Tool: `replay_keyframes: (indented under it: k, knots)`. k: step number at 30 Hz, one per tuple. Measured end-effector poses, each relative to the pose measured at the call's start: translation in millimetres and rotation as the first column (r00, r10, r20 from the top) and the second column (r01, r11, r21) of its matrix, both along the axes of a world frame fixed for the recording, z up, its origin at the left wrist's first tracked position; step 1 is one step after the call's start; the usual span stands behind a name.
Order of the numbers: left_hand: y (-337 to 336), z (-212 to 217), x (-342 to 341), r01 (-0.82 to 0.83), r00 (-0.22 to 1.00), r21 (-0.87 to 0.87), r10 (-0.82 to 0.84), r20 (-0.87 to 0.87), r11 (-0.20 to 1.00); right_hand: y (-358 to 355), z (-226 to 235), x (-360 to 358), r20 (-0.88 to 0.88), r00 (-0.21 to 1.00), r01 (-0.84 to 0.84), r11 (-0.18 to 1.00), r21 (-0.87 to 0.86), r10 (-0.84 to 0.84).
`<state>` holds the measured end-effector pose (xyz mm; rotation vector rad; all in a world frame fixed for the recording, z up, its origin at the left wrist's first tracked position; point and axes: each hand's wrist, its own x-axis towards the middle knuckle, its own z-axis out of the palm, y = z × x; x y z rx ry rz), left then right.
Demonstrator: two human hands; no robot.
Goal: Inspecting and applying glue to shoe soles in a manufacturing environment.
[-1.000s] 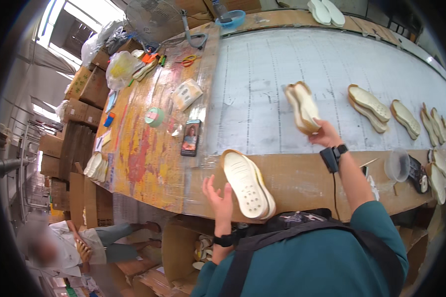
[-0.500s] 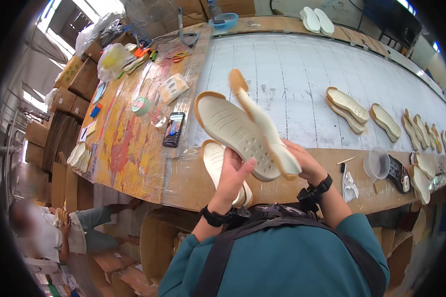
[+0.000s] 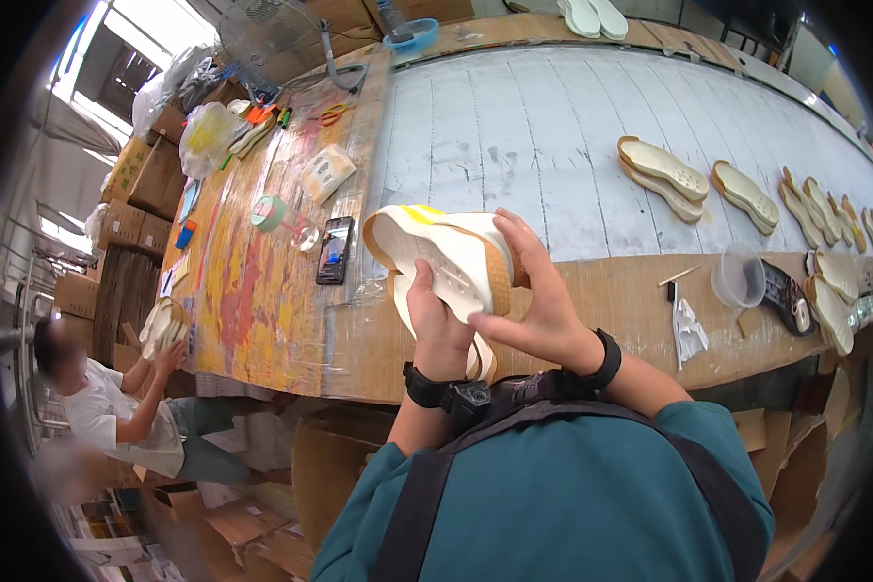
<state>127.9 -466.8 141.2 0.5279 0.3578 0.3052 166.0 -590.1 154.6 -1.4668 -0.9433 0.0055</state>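
Observation:
A pair of cream shoe soles [image 3: 443,264] with tan rims is held together in front of me, one partly behind the other. A bright yellow patch shows along their upper edge. My left hand [image 3: 440,325] grips them from below, its thumb over the inner face of the front sole. Around their right end curves my right hand [image 3: 545,308], thumb at the lower corner and fingers near the top. Some of the right fingertips are hidden behind the soles. More white soles [image 3: 482,359] lie on the table beneath, largely covered by my left hand and the held pair.
Several finished-looking soles [image 3: 663,177] line the white work surface [image 3: 514,107] to the right. A clear plastic tub [image 3: 738,276] stands near a black sole [image 3: 788,299]. On the left are a phone [image 3: 335,251], a bottle [image 3: 274,213] and scissors [image 3: 334,113]. A co-worker [image 3: 131,407] holds soles at far left.
The two soles, fanned apart before, are now brought together and turned, showing the yellow patch. My right hand has moved up around their end. The co-worker has raised soles toward the table.

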Motion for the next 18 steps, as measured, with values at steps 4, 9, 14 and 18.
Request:
replay_keyframes:
  k: [4, 9, 14, 18]
  knots:
    - [-4, 2, -2, -0.029, 0.998, -0.003, 0.029, 0.054, 1.0, -3, 3, -4, -0.067, 0.995, 0.071, 0.997, 0.03, -0.069]
    - [-4, 19, -10, 0.052, 0.991, 0.087, -0.062, 0.118, 0.995, -22, 12, 9, -0.246, 0.923, -0.247, 0.947, 0.206, 0.294]
    - [-2, 11, -8, 0.113, 0.974, -0.015, -0.107, 0.2, 0.994, -24, 8, 6, -0.324, 0.918, -0.154, 0.958, 0.241, 0.229]
    - [-2, 6, -8, 0.118, 0.984, -0.05, -0.11, 0.143, 0.992, -25, 9, -1, -0.296, 0.955, 0.022, 0.989, 0.145, 0.022]
